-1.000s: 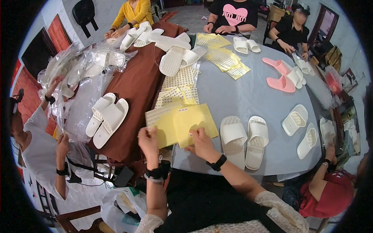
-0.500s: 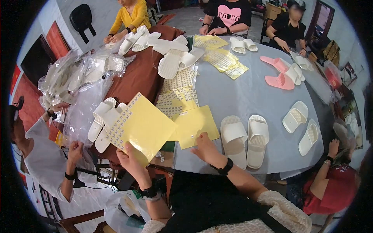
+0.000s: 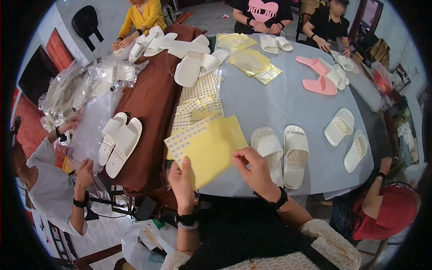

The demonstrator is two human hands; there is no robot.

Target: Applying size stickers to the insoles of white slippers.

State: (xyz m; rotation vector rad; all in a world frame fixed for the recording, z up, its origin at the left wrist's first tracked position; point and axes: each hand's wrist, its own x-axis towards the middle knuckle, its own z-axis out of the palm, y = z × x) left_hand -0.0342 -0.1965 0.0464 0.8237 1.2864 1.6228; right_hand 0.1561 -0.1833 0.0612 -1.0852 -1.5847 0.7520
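Note:
My left hand [image 3: 181,184] grips the lower left edge of a yellow sticker sheet [image 3: 207,155], thumb on top. Small printed stickers run in rows along its upper left side; the rest is bare. My right hand [image 3: 258,173] is pinched by the sheet's right edge, and whatever its fingertips hold is too small to make out. Behind the held sheet lies another yellow sheet [image 3: 236,129], partly covered. Just beyond my right hand is a pair of white slippers [image 3: 296,155] on the grey table; the hand hides part of the left one.
More sticker sheets [image 3: 198,92] lie along the table's middle. White slippers [image 3: 123,146] rest on brown cloth [image 3: 153,108], with bagged slippers [image 3: 72,85] farther left. Pink slippers [image 3: 319,85] and a white pair [image 3: 339,127] are at right. Several people sit around the table.
My left hand has carried the yellow sheet right, uncovering the slippers on the brown cloth. My right hand has shifted right, its fingers lifted off the sheet on the table and drawn into a pinch.

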